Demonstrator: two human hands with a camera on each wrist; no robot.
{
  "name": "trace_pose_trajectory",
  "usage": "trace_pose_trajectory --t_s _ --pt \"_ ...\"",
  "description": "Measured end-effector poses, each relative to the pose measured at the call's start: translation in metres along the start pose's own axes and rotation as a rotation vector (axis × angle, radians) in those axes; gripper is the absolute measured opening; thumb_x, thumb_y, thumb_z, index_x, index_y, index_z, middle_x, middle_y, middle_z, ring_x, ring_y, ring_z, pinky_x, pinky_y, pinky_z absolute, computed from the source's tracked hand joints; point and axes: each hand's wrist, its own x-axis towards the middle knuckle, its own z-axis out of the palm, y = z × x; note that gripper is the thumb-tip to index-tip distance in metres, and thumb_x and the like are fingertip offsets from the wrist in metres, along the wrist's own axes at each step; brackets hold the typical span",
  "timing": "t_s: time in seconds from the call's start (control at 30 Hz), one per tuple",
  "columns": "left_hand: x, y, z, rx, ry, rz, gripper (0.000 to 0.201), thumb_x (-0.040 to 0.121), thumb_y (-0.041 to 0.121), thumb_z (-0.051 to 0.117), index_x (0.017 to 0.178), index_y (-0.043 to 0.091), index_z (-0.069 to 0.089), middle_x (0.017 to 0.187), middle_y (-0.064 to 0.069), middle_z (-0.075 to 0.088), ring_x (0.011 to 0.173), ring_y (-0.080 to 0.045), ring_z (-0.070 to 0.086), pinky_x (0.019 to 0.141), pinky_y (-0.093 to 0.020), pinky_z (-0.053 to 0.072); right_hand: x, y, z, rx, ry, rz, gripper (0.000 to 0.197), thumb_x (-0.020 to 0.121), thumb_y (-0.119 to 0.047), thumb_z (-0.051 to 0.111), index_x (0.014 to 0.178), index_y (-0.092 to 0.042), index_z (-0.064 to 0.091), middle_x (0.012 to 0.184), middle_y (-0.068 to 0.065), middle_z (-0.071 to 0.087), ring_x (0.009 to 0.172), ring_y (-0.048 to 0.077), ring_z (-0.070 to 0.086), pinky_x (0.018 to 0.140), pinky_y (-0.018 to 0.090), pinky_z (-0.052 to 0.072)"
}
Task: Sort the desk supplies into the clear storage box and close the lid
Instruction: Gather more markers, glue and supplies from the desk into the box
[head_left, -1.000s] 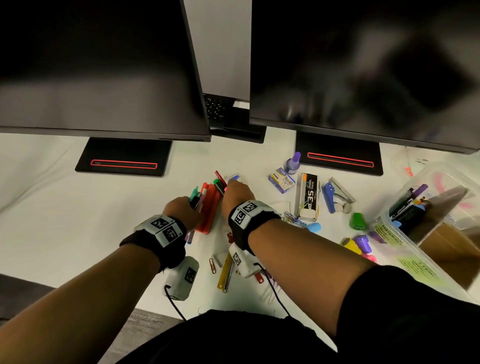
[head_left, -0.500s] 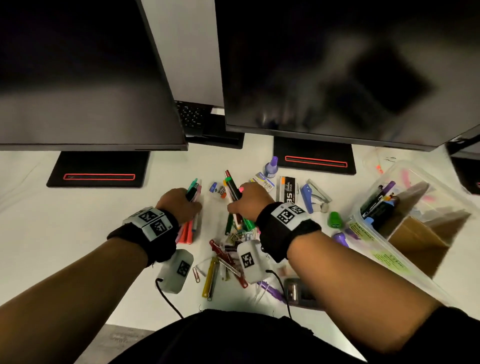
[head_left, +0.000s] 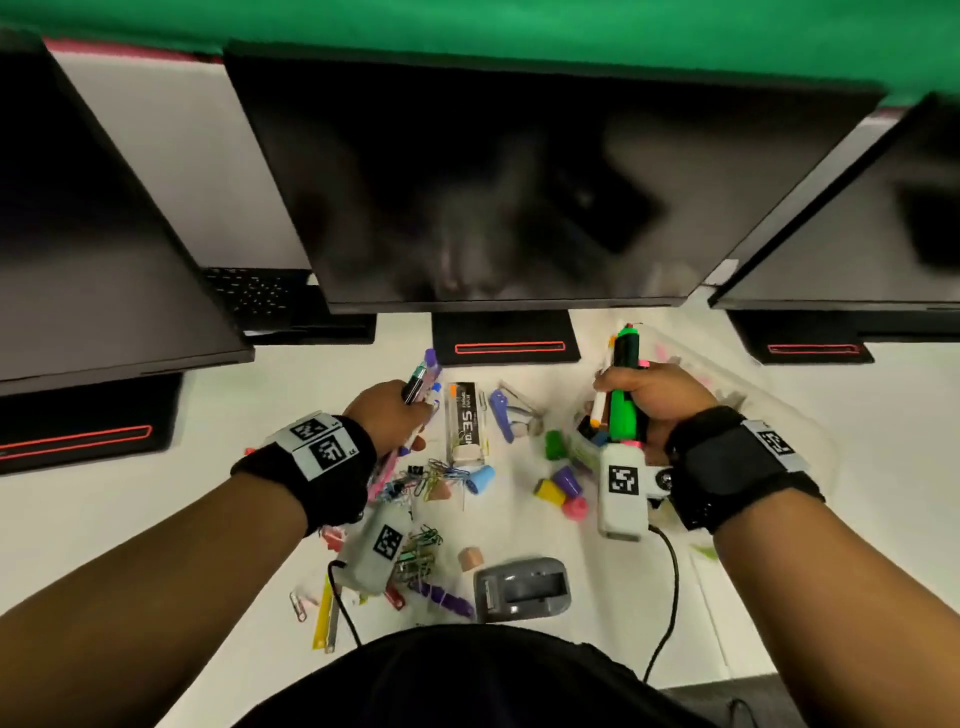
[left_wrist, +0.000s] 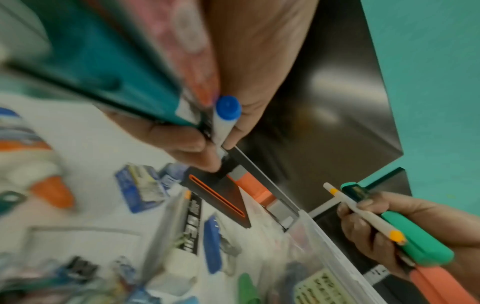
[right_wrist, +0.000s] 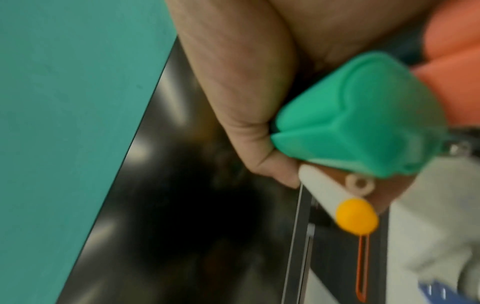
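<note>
My left hand (head_left: 410, 410) grips a bundle of pens (head_left: 423, 382) just above the desk, left of the loose pile; the left wrist view shows a teal pen and a blue-capped white pen (left_wrist: 226, 115) among them. My right hand (head_left: 623, 387) holds a green marker (head_left: 623, 405) and a white pen with yellow ends (left_wrist: 363, 216) upright over the near-left corner of the clear storage box (head_left: 779, 410). The box is open, with markers inside (head_left: 592, 431). In the right wrist view the green marker (right_wrist: 363, 127) and the yellow-capped pen (right_wrist: 355, 216) fill the frame.
Loose on the desk lie a black-labelled eraser box (head_left: 465, 421), a blue staple remover (head_left: 501, 410), coloured caps (head_left: 561, 488), paper clips (head_left: 415, 551) and a grey dispenser (head_left: 519, 587). Three dark monitors (head_left: 493, 197) stand behind, their bases close to the pile.
Both hands have lifted off the desk with their pens. The right hand has swung right, from the pile to over the box; the left has shifted slightly right.
</note>
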Motion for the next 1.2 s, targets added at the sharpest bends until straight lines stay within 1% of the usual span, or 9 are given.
trace_pose_trajectory --t_s 0.1,0.17,0.27,0.43,0.53,0.87,0.97,1.07,1.2 --pt "0.003 0.03 0.021 0.032 -0.04 0.053 0.02 0.089 0.03 0.051 0.089 0.012 0.058 0.084 -0.012 0.068 0.079 -0.028 0.067 0.072 -0.032 0.052 0.01 0.004 -0.033 0.016 0.142 0.054 0.008 0.075 0.004 0.065 0.074 0.001 0.058 0.066 0.017 0.054 0.06 0.031 0.056 0.075 0.049 0.054" --pt "0.003 0.048 0.034 0.038 -0.069 0.087 0.016 0.089 0.027 0.052 0.089 0.012 0.057 0.073 -0.006 0.068 0.066 -0.019 0.065 0.06 -0.023 0.051 0.02 0.009 -0.049 0.004 0.215 0.079 0.014 0.068 0.005 0.07 0.076 0.004 0.059 0.069 0.018 0.055 0.068 0.033 0.058 0.081 0.056 0.053" --pt "-0.001 0.071 0.053 -0.032 -0.116 0.115 0.007 0.088 0.018 0.052 0.087 0.012 0.055 0.066 -0.001 0.063 0.054 -0.009 0.062 0.045 -0.018 0.048 0.027 0.011 -0.056 -0.075 0.248 0.102 0.024 0.068 0.0 0.075 0.087 0.003 0.061 0.077 0.021 0.061 0.068 0.033 0.062 0.07 0.045 0.057" --pt "0.005 0.103 0.071 -0.048 -0.136 0.186 0.012 0.083 0.011 0.056 0.073 0.015 0.052 0.066 -0.005 0.062 0.058 -0.018 0.063 0.057 -0.03 0.054 0.034 0.0 -0.041 -0.034 0.224 0.051 0.042 0.077 -0.001 0.07 0.115 0.011 0.055 0.095 0.019 0.056 0.086 0.03 0.058 0.09 0.046 0.052" --pt "0.013 0.123 0.078 -0.055 -0.106 0.224 0.019 0.082 0.009 0.058 0.068 0.019 0.05 0.066 -0.002 0.06 0.049 -0.01 0.061 0.048 -0.023 0.049 0.041 -0.003 -0.03 -0.113 0.224 0.011 0.05 0.074 -0.014 0.076 0.114 0.01 0.058 0.1 0.019 0.061 0.097 0.034 0.063 0.093 0.046 0.052" --pt "0.046 0.152 0.105 -0.095 -0.1 0.206 0.005 0.088 0.01 0.057 0.086 0.007 0.054 0.076 -0.011 0.062 0.056 -0.019 0.061 0.05 -0.024 0.05 0.043 0.011 -0.059 -0.039 0.12 -0.042 0.004 0.077 -0.01 0.061 0.074 -0.011 0.061 0.088 0.012 0.063 0.084 0.026 0.062 0.091 0.045 0.054" --pt "0.05 0.161 0.117 0.004 -0.111 0.219 0.014 0.086 0.018 0.06 0.088 0.004 0.058 0.083 -0.016 0.066 0.059 -0.026 0.061 0.061 -0.032 0.052 0.024 0.019 -0.071 0.046 0.087 -0.056 0.012 0.084 -0.002 0.058 0.073 -0.005 0.06 0.078 0.016 0.062 0.07 0.028 0.061 0.071 0.038 0.054" --pt "0.052 0.17 0.129 0.21 -0.09 0.251 0.03 0.083 0.026 0.063 0.103 0.004 0.06 0.095 -0.011 0.065 0.082 -0.028 0.062 0.075 -0.03 0.048 0.0 0.033 -0.082 -0.322 0.09 -0.213 0.005 0.085 -0.007 0.059 0.087 -0.01 0.063 0.077 0.004 0.06 0.066 0.017 0.055 0.058 0.019 0.045" --pt "0.056 0.179 0.143 0.354 -0.086 0.243 0.042 0.081 0.022 0.064 0.118 0.007 0.051 0.113 -0.013 0.061 0.101 -0.03 0.06 0.079 -0.032 0.046 -0.024 0.06 -0.095 -1.011 -0.04 -0.436 0.031 0.082 -0.032 0.065 0.11 -0.019 0.062 0.102 0.002 0.066 0.089 0.017 0.058 0.074 0.021 0.044"
